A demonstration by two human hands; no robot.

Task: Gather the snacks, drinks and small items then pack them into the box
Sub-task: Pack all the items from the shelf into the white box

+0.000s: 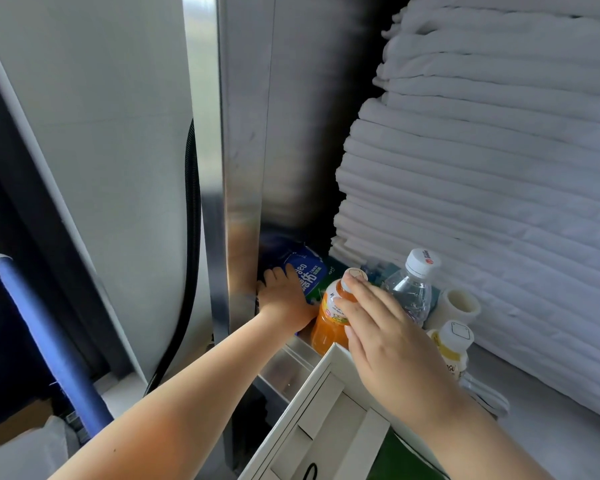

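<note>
Gripping the orange juice bottle (328,322) at its neck, my right hand (385,337) has the forefinger laid over the white cap and the thumb curled against the label, and the bottle stands upright on the worktop (551,431). My left hand (283,296) is just to the left of it, fingers curled onto the near edge of a blue biscuit packet (307,271) that sits close beside the metal post (243,174); this hand and the orange bottle almost touch. Directly below my right wrist lies the white box (326,407), its inner flaps showing and its far corner in front of the base of the orange bottle. Just beyond my right fingertips stands a clear water bottle (409,292) with a white cap, and to the right of that hand are a cream cylinder (459,306) and a yellow drink bottle (452,351), also white-capped. Farther right, and rising above both hands, is a tall stack of folded white linen (482,161). Well to the left of my left arm run a black hose (192,237) and a blue padded bar (49,341).
</note>
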